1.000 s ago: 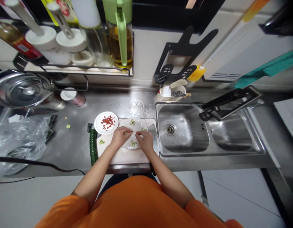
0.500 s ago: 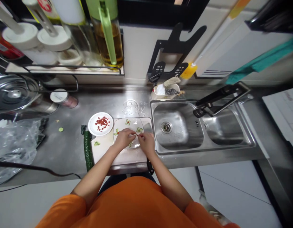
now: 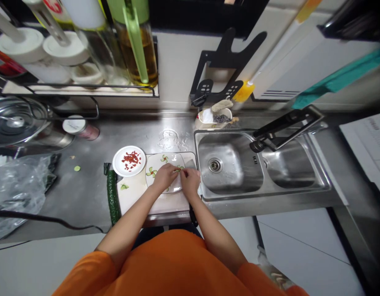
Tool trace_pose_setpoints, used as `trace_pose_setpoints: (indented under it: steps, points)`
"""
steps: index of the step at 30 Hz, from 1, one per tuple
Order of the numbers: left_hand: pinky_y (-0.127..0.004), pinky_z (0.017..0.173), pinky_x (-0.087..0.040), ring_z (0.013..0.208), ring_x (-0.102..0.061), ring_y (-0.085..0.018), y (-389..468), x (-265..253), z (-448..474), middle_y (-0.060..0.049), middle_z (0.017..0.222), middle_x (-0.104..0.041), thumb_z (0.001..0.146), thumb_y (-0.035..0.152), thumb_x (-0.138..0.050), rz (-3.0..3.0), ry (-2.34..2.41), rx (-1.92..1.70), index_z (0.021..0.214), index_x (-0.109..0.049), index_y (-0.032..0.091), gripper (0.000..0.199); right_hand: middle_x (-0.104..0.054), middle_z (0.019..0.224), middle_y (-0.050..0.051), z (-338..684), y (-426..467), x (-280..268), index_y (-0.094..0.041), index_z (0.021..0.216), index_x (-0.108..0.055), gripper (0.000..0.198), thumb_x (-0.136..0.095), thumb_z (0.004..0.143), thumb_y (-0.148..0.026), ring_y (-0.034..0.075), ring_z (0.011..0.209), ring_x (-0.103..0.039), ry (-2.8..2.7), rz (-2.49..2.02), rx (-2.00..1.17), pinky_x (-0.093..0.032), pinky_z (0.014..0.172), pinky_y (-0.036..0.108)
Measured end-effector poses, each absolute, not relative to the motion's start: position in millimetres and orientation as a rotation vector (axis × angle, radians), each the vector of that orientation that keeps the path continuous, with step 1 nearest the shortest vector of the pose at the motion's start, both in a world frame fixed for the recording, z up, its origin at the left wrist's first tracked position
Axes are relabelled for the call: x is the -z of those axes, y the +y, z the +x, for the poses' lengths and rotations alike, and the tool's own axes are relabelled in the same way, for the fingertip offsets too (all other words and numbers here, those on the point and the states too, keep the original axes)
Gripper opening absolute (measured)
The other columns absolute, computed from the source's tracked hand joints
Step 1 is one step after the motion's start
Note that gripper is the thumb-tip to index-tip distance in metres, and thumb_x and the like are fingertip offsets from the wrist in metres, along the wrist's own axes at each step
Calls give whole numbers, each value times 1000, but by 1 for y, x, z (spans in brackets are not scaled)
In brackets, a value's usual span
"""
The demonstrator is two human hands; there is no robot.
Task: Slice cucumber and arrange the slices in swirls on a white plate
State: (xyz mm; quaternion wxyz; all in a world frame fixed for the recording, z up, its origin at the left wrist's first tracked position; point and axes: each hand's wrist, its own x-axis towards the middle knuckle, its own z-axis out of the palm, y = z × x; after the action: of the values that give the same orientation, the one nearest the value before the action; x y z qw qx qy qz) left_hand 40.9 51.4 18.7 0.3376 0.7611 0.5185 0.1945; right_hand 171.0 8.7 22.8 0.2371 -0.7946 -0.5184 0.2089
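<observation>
My left hand and my right hand are close together over the right side of a white squarish plate. Their fingers are pinched at a cucumber garnish near the plate's right edge; whatever is between the fingertips is too small to make out. More fanned cucumber slices lie on the plate, this group with a red bit at its middle. Beneath the plate is a pale cutting board. A round white plate overlaps the board's far left corner, holding scattered red berries that look like goji.
A whole cucumber lies along the board's left side. A knife's black handle sticks out by my right wrist. The double sink with its black faucet is to the right. A plastic bag and lidded jar stand left.
Both hands have shifted toward the garnish at the plate's right side. My left hand has uncovered more of the left garnish. The view has moved slightly.
</observation>
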Motion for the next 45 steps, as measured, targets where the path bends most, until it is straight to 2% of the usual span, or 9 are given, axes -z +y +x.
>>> trace_pose_setpoints:
  steps: [20, 37, 45]
  points:
    - [-26, 74, -46, 82, -57, -16, 60, -8, 43, -5, 85, -62, 82, 21, -54, 2079, 1310, -347, 96, -71, 20, 21, -64, 82, 5, 168, 15, -27, -22, 82, -69, 17, -52, 83, -25, 22, 90, -46, -1445, -2298, -636, -27, 71, 30]
    - [-26, 75, -46, 82, -58, -16, 61, -10, 43, -4, 83, -62, 80, 20, -56, 2090, 1334, -314, 95, -71, 21, 22, -65, 78, 2, 176, 11, -23, -21, 79, -68, 14, -54, 80, -24, 18, 81, -49, -1463, -2210, -614, -30, 75, 28]
    - [-28, 80, -47, 87, -60, -17, 60, -20, 38, -5, 88, -65, 80, 20, -56, 2060, 1395, -418, 93, -70, 20, 20, -64, 76, 3, 181, 6, -31, -19, 78, -68, 18, -51, 81, -23, 17, 78, -50, -1471, -2186, -588, -31, 77, 28]
